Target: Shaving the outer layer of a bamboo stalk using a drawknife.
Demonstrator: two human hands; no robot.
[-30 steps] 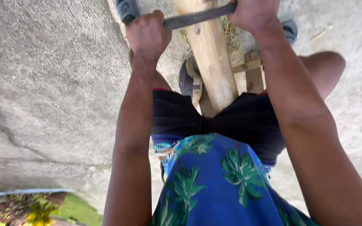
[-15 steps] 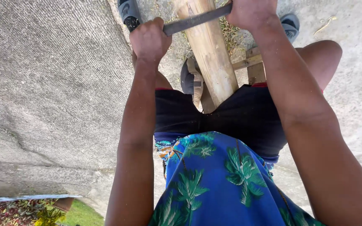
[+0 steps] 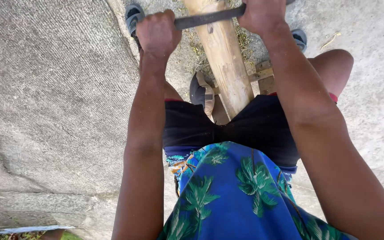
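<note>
The blade (image 3: 210, 18) was a long, dark, flat metal bar, and it lay across the top of the pole (image 3: 224, 58). I saw it near the top of the picture, touching the pole's pale wood. Each end of it was in a hand.

My left hand (image 3: 157, 32) was shut tight around the left end of the blade. The fingers were curled into a fist, and the knuckles faced up at me. My right hand (image 3: 259, 15) was shut around the other end. Its fingers were wrapped under, so I could only see the back of it. The top edge of the picture cut off part of that hand.

The pole was thick and round and light brown. It ran from the top of the picture down between my knees. It went under the black shorts (image 3: 236, 126), so I could not see its near end. Thin wooden slats (image 3: 263, 73) lay under it on the right. A small grey and tan cushion (image 3: 202, 93) sat just beside the pole on the left.

Both arms reached straight out, one on each side of the pole. A blue shirt with green leaves (image 3: 232, 195) filled the bottom of the picture. A grey sandal (image 3: 133, 15) was on the left foot and another sandal (image 3: 299, 38) on the right. The ground (image 3: 54, 111) was rough grey concrete. Some dry grass (image 3: 196, 44) lay beside the pole.
</note>
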